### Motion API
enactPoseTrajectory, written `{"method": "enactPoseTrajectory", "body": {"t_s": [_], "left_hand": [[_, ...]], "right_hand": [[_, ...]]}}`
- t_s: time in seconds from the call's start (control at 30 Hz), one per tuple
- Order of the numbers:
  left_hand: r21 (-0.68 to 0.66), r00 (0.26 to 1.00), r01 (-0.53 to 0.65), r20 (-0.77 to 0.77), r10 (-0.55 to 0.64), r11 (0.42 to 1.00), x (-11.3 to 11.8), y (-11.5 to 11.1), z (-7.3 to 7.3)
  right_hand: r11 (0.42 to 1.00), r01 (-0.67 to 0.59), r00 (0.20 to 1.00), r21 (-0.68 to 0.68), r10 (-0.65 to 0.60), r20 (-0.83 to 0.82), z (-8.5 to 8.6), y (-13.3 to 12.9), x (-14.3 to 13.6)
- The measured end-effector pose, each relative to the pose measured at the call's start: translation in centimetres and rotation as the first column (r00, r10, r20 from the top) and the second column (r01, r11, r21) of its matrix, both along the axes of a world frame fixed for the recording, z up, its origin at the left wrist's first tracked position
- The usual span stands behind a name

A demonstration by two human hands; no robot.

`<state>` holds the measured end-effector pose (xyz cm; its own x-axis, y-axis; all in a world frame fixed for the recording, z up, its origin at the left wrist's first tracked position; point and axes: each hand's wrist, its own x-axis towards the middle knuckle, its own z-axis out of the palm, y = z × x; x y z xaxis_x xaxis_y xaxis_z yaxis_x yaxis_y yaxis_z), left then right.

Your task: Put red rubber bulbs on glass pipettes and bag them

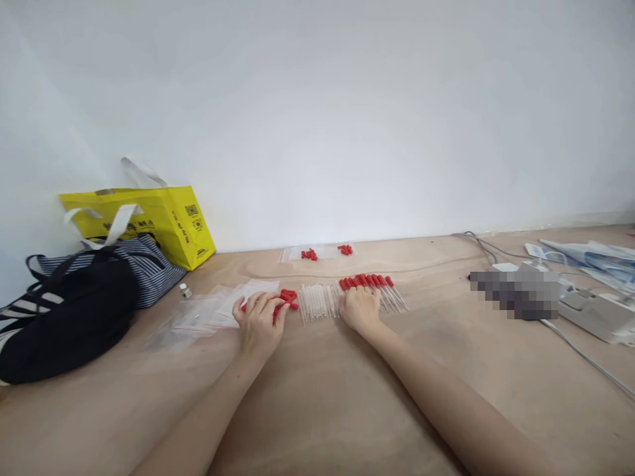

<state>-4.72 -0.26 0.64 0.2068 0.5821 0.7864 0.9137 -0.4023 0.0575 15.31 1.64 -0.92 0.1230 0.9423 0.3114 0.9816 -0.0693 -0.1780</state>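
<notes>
My left hand (261,322) is closed with its fingers curled over a small pile of red rubber bulbs (288,296), gripping at least one between thumb and fingers. Thin clear tubes (319,301) lie side by side in a row between my two hands. My right hand (361,309) rests at the right end of that row, its fingers bent in and their tips hidden. Just beyond and to the right of it, several droppers (391,295) lie in a slanted row, each a clear tube with a red bulb on its far end.
Clear zip bags (208,314) lie spread left of my left hand, near a tiny bottle (185,290). Filled bags (325,252) lie by the wall. A yellow bag (193,228) and black bag (74,317) stand left. A power strip (598,314) and cables sit right.
</notes>
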Motion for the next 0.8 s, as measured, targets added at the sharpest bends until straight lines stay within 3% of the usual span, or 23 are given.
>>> {"method": "enactPoseTrajectory", "body": {"t_s": [0.1,0.17,0.27,0.37,0.43,0.57,0.8], "left_hand": [[-0.141,0.984,0.176,0.008,-0.177,0.974,0.7,-0.9,0.1],[-0.263,0.952,0.292,-0.015,-0.307,0.919,1.3,-1.4,-0.1],[-0.408,0.904,0.379,-0.029,-0.426,0.831,2.1,-1.8,-0.7],[-0.471,0.9,0.383,-0.005,-0.437,0.795,2.5,-2.2,-1.1],[-0.491,0.901,0.38,0.002,-0.435,0.784,2.7,-2.4,-1.2],[-0.516,0.903,0.356,-0.025,-0.429,0.779,3.2,-2.5,-1.6],[-0.477,0.935,0.324,0.029,-0.354,0.817,4.1,-2.3,-2.3]], "right_hand": [[0.989,-0.128,0.992,0.069,0.128,0.013,-0.6,-1.8,1.2],[0.941,-0.291,0.955,0.173,0.297,-0.006,-1.5,-3.1,2.4],[0.839,-0.479,0.839,0.257,0.524,-0.146,-2.8,-4.9,4.5],[0.755,-0.602,0.705,0.26,0.655,-0.273,-3.3,-6.0,5.9],[0.727,-0.637,0.661,0.257,0.686,-0.304,-3.1,-6.2,6.1],[0.701,-0.68,0.651,0.214,0.712,-0.264,-2.9,-6.1,5.6],[0.772,-0.612,0.737,0.172,0.636,-0.231,-2.6,-6.1,5.1]]}}
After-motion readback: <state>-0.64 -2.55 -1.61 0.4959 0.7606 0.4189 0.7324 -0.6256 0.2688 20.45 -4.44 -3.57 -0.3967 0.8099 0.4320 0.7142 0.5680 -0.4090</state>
